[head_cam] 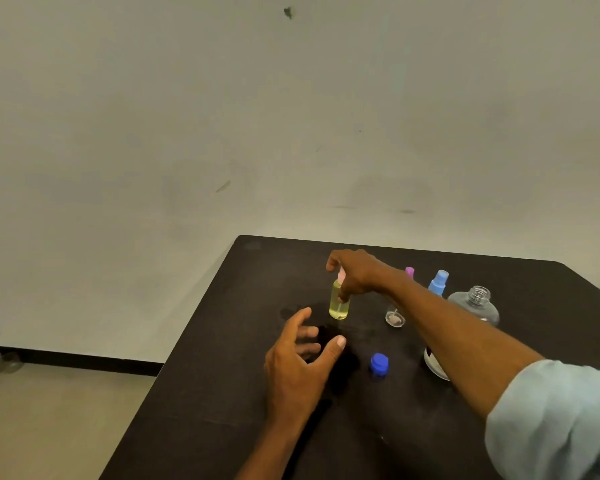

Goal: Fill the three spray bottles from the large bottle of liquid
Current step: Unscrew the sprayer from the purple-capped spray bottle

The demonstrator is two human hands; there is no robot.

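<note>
Two bare hands are seen over a dark table (201, 393) set against a pale wall (291, 116). The right hand (355, 275) is reached forward from a pale sleeve (555, 420), with its fingers curled round the pink top of a small spray bottle (339, 304), which is held upright and is filled with yellow liquid; whether its base is resting on the table cannot be told. The left hand (300, 358) is held just in front of that bottle, apart from it, with fingers spread and thumb out, and nothing is gripped. A purple-topped spray bottle (409, 271) and a blue-topped spray bottle (438, 282) are seen farther back on the right, partly hidden behind the right forearm. Just beside them a large clear bottle (475, 303) is stood upright with its neck uncapped. A small clear cap (395, 319) is seen between the held bottle and the forearm. A blue cap (379, 365) is placed nearer, right of the left hand. A round object (433, 367) is mostly hidden under the right forearm.
</note>
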